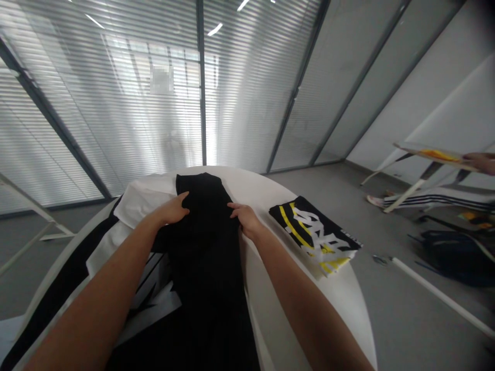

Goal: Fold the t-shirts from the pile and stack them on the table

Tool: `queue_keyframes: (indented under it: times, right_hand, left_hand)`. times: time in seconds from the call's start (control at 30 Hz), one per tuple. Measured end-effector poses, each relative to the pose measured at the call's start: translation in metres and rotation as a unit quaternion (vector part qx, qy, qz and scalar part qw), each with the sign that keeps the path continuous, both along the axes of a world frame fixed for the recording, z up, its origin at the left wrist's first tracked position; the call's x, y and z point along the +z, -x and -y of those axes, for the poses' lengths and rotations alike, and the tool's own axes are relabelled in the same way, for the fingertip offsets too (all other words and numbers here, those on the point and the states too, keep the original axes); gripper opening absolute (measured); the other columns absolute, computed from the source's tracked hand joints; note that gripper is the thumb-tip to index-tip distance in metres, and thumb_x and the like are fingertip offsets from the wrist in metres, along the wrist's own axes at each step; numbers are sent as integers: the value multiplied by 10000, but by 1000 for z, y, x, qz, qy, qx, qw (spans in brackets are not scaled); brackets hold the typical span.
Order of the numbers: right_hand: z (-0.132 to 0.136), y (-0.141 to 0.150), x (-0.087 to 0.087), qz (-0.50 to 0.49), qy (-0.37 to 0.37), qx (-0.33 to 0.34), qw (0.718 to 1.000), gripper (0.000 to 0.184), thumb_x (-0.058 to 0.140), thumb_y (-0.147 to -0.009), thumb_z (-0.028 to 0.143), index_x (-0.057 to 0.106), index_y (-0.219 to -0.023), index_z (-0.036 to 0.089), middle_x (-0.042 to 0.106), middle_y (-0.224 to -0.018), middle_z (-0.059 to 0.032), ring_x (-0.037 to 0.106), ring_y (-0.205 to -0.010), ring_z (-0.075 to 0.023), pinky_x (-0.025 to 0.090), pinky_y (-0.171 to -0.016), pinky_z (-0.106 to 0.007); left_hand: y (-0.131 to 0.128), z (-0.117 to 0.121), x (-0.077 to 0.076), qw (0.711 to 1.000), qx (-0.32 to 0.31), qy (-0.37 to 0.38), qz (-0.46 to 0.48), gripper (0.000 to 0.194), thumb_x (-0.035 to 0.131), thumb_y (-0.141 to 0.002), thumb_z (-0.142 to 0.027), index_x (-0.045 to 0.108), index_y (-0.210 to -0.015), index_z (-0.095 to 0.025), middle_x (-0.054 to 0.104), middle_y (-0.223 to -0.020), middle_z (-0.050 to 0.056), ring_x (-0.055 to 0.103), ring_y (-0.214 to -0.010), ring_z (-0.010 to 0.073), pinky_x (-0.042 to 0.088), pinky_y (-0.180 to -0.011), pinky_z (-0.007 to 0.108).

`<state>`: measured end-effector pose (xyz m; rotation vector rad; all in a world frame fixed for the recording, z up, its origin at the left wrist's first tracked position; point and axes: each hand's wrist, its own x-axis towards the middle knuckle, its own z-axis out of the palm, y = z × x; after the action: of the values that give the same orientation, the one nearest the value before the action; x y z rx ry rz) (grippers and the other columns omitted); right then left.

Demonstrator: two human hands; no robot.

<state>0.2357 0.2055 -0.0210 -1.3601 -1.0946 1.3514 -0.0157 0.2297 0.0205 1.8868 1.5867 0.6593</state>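
A black shirt with a white and grey print on its left part lies lengthwise on the round white table, partly folded over. My left hand holds its left edge near the far end, thumb and forefinger showing on top of the cloth. Across from it, my right hand pinches the right edge; some of its fingers are hidden. To the right lies a folded black shirt with white lettering and yellow stripes, apart from my hands.
White cloth and more black cloth are heaped along the table's left side. Glass panels with blinds stand behind. At right, a person's hand is by another table; a dark bag and a white pole are lower down.
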Motion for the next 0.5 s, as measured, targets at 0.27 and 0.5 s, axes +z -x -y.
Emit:
queue_keyframes:
  times: [0.27, 0.5]
  right_hand:
    - [-10, -50, 32, -34, -13, -82, 996, 703, 504, -558, 81, 644, -1242, 163, 710, -810, -24, 556, -581, -133, 386, -487, -229]
    - [-20, -79, 18, 3, -37, -170, 985, 607, 507, -607, 99, 638, -1200, 96, 710, -925, -86, 591, -635, -134, 471, -590, -258]
  left_hand:
    - [-50, -18, -9, 991, -25, 89, 95, 444, 596, -819, -263, 645, -1254, -192, 633, -638, 9, 466, -439, 106, 407, -470, 251]
    - [-88, -40, -36, 988, 53, 48, 134, 425, 651, -795, -197, 682, -1216, -148, 737, -1050, 112, 687, -815, 190, 529, -778, 302]
